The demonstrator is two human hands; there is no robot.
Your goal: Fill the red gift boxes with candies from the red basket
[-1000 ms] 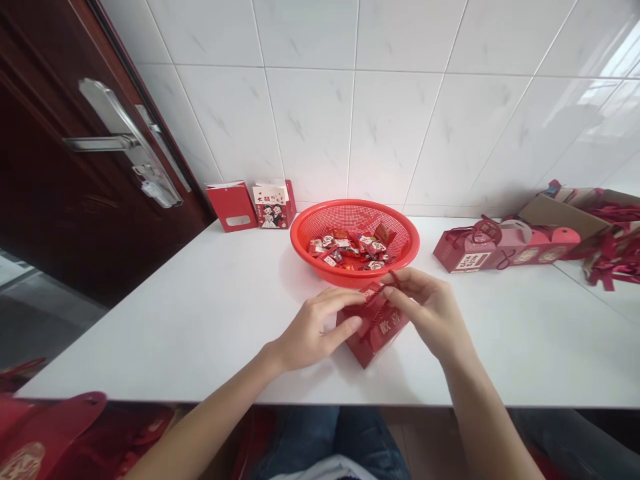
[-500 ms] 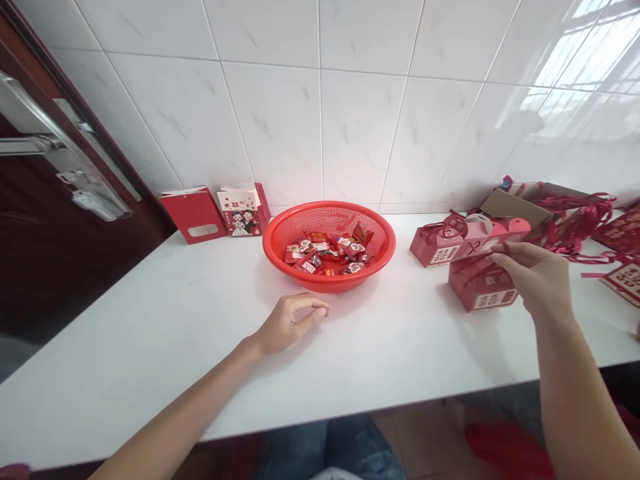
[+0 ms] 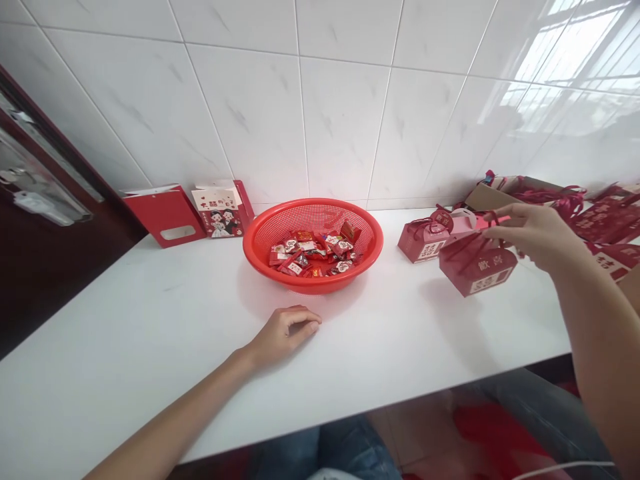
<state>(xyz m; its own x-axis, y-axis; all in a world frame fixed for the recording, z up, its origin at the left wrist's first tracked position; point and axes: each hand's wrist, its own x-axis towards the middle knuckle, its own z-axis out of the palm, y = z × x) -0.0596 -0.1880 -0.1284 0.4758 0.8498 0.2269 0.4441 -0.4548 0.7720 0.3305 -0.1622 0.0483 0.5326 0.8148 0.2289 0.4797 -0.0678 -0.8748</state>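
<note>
My right hand (image 3: 533, 230) pinches the ribbon of a dark pink gift box (image 3: 477, 267), which hangs tilted just over the white table. Behind and left of it stands a similar box (image 3: 425, 239) with a ribbon bow. My left hand (image 3: 285, 335) rests on the table in front of a red mesh basket (image 3: 313, 285), fingers curled together with nothing in them. Wrapped sweets (image 3: 320, 253) lie in the basket, untouched by either hand.
A red bag (image 3: 165, 215) and a card with a cartoon couple (image 3: 220, 212) stand at the back left. An open carton (image 3: 487, 197) with ribbons sits at the back right, near more red boxes (image 3: 613, 217). The tiled wall runs behind.
My right hand has lifted the gift box slightly by its ribbon, and the box now tilts. The camera view has shifted to the right. My left hand stays near the basket's front.
</note>
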